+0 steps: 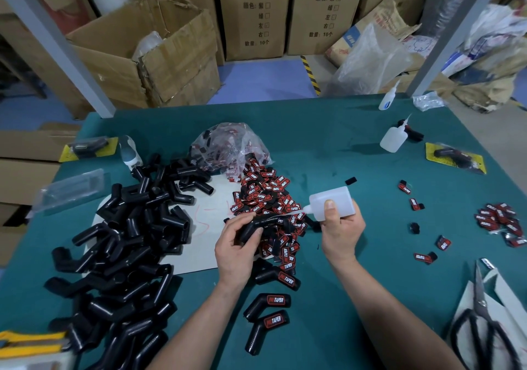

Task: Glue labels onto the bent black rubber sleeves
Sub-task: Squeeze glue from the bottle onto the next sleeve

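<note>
At the centre of the frame, the left hand (236,247) grips a bent black rubber sleeve (258,225). Its fingers (242,222) curl over the top of the sleeve and the thumb presses against its lower side. Just to the right, the right hand (340,234) holds a translucent glue bottle (335,202) on its side, with the fingers wrapped behind it and the thumb flat on the front. The nozzle points left and its tip meets the upper arm of the held sleeve.

Both hands hover above a loose heap of red-and-black labels (266,195). The heap spills down the green worktop (370,289) from a crumpled clear plastic bag (228,147) above it. A big pile of unlabelled sleeves (128,241) fills the left side of the frame, partly lying on a white sheet (208,221).

Below the hands, near the bottom centre, three finished sleeves (268,304) lie with their labels facing up. Near the right edge sits a smaller heap of labels (502,221), with a few single ones scattered between it and the hands. Scissors (484,321) lie at the lower right on white card. A second bottle (393,140) sits toward the upper right of the worktop, with a third bottle (387,100) farther back. Cardboard boxes (142,56) line the floor behind.
</note>
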`<action>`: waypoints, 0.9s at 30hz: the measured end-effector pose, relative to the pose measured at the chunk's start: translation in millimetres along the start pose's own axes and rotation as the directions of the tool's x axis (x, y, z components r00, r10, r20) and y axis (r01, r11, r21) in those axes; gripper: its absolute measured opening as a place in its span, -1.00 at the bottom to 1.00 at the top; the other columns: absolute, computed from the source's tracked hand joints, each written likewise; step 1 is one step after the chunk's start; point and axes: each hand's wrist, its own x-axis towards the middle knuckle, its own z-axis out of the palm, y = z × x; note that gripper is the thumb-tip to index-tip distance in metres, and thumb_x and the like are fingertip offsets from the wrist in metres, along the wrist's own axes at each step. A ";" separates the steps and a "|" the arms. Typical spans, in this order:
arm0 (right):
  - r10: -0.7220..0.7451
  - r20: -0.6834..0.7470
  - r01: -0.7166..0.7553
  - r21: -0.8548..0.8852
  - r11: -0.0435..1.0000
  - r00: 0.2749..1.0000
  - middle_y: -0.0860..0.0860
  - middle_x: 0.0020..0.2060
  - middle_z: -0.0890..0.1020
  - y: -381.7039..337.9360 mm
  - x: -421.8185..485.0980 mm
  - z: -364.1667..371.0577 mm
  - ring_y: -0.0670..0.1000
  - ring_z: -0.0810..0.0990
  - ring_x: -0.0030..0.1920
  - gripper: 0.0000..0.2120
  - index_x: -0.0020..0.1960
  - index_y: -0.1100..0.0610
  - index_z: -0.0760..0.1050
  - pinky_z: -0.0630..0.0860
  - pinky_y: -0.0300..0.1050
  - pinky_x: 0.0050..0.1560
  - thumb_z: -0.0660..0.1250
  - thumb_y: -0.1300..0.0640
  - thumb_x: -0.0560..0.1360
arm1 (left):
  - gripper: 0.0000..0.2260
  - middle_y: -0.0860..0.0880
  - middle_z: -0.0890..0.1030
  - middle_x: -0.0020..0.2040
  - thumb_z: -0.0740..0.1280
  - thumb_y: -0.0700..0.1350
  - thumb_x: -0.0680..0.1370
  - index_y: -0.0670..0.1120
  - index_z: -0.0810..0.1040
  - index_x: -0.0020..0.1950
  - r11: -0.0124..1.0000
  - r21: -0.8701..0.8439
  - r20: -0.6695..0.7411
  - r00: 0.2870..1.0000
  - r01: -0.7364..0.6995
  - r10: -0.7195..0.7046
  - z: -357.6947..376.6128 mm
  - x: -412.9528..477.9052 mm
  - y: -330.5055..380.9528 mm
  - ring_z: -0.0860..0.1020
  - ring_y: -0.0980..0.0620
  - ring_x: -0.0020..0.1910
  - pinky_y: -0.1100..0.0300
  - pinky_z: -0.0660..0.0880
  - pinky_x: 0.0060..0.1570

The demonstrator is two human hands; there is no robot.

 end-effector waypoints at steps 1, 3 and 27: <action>0.005 -0.001 -0.005 0.008 1.000 1.000 0.03 -0.33 0.51 0.2 0.5 -0.2 0.06 0.48 -0.28 -0.71 -0.21 0.04 0.47 0.46 0.06 -0.27 0.38 -0.18 0.39 | -0.60 0.11 0.69 0.15 0.50 -0.24 0.48 0.25 0.68 0.13 1.000 0.002 0.003 1.000 -0.006 0.006 -0.2 -0.4 0.0 0.64 0.07 0.21 0.31 0.48 0.27; 0.008 0.008 -0.008 0.009 1.000 1.000 0.02 -0.33 0.52 0.5 -0.7 0.3 0.06 0.49 -0.27 -0.70 -0.20 0.04 0.48 0.47 0.08 -0.27 0.38 -0.19 0.38 | -0.60 0.08 0.69 0.15 0.50 -0.25 0.48 0.24 0.68 0.13 1.000 0.003 0.009 1.000 -0.023 0.023 -0.7 -0.5 0.2 0.64 0.04 0.22 0.29 0.48 0.28; -0.034 0.001 0.034 0.013 0.999 0.999 -0.06 -0.34 0.52 -1.4 1.0 -0.1 -0.15 0.49 -0.33 -0.73 -0.21 0.02 0.46 0.45 -0.20 -0.30 0.37 -0.18 0.39 | -0.59 0.11 0.69 0.14 0.49 -0.28 0.48 0.23 0.68 0.12 1.000 -0.006 -0.012 1.000 -0.025 0.025 0.1 1.1 0.1 0.64 0.07 0.19 0.30 0.48 0.27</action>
